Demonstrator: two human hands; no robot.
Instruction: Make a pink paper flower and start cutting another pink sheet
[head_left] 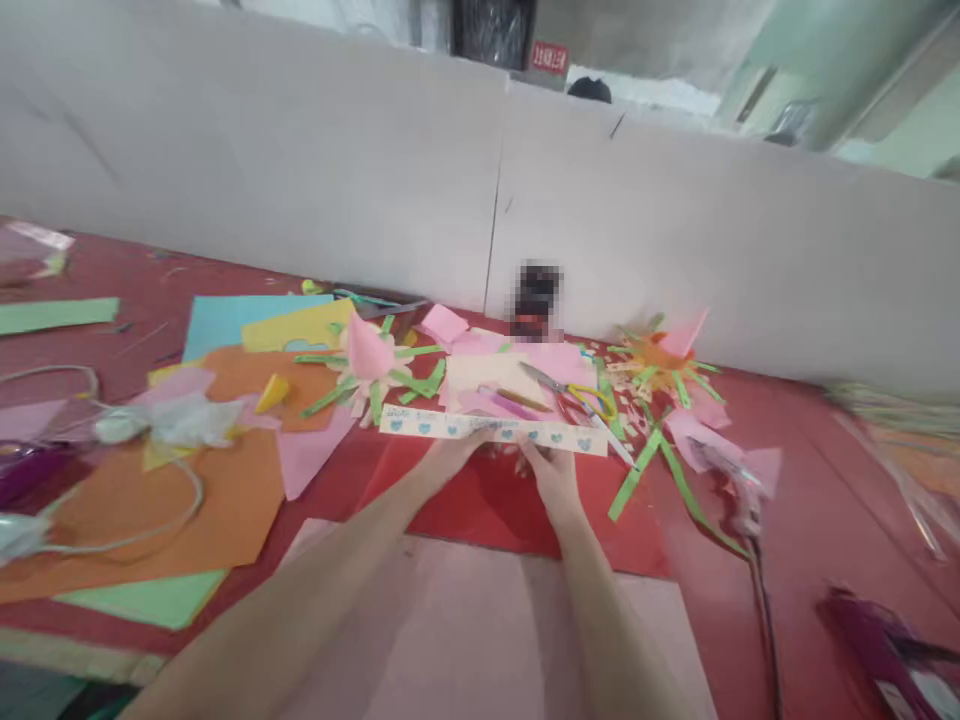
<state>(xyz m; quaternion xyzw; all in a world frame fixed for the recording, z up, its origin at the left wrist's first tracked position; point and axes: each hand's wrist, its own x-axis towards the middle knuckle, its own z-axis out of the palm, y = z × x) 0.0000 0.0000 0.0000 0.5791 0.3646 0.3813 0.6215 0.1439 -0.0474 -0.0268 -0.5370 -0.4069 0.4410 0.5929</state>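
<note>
Both hands hold a cream paper strip (pixel 510 424) printed with blue hearts, stretched crosswise at the centre of the dial, its right end slightly nearer the person. The left hand (pixel 463 452) comes in from seven o'clock, its thumb and fingers clamped on the strip's lower edge just left of the middle. The right hand (pixel 555 475) comes in from five o'clock, thumb up against the strip, also pinching it; the other fingertips are blurred, so I cannot tell exactly how they are folded.

Below the hands, at six o'clock, lies a red paper sheet (pixel 480 505), with a pale pink board (pixel 465 630) nearer the person. Just past the strip, at twelve, is a cream sheet (pixel 476 372); at one o'clock rest yellow-handled scissors (pixel 568 388). A paper flower with a pink cone (pixel 370 350) stands at ten o'clock, and an orange paper flower (pixel 679 345), also topped by a pink cone, at two. Just beyond three lies a green paper strip (pixel 637 475), with a glue gun (pixel 742 495) farther out. Around nine, a large orange sheet (pixel 232 510) has a white cable (pixel 131 547) looping over it
</note>
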